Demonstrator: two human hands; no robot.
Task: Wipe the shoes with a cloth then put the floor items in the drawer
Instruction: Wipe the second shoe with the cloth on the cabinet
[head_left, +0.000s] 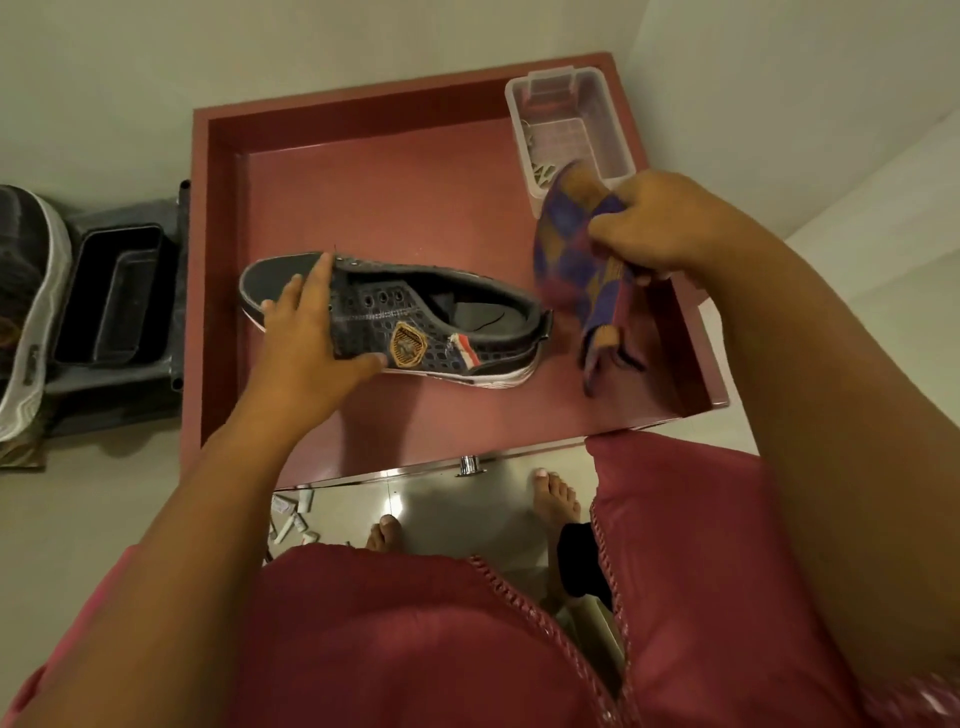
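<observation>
head view looks straight down into the open red drawer (363, 171), the biggest thing here — one of it, pulled out with its knobbed front edge nearest the person. it looks rigid and roomy, and nothing about it needs careful handling.

next in size is the dark sneaker (415, 325), one of it, held over the middle of the drawer floor, toe toward the left wall, heel toward the right; whether its sole touches the floor i cannot tell. the left hand (311, 338) is wrapped around its forefoot, fingers over the toe cap and thumb on the near side by the gold badge — a full, closed hold. i'd judge the shoe light, with a soft mesh upper and a stiffer rubber sole, so that hold by the forefoot or a pinch at the heel collar both seem sound.

the patterned cloth (582, 265), one, hangs bunched from the right hand (670, 223) near the right edge of the drawer, just off the shoe's heel. the hand is closed tight on the fabric. it is limp and light, best gripped as a wad so a flat pad meets the shoe.

one clear plastic box (571, 130) sits in the far right corner, with some small bits inside.

smallest: several little tubes (296, 519) lie scattered on the floor below the drawer's front edge — too blurred to count exactly.
</observation>
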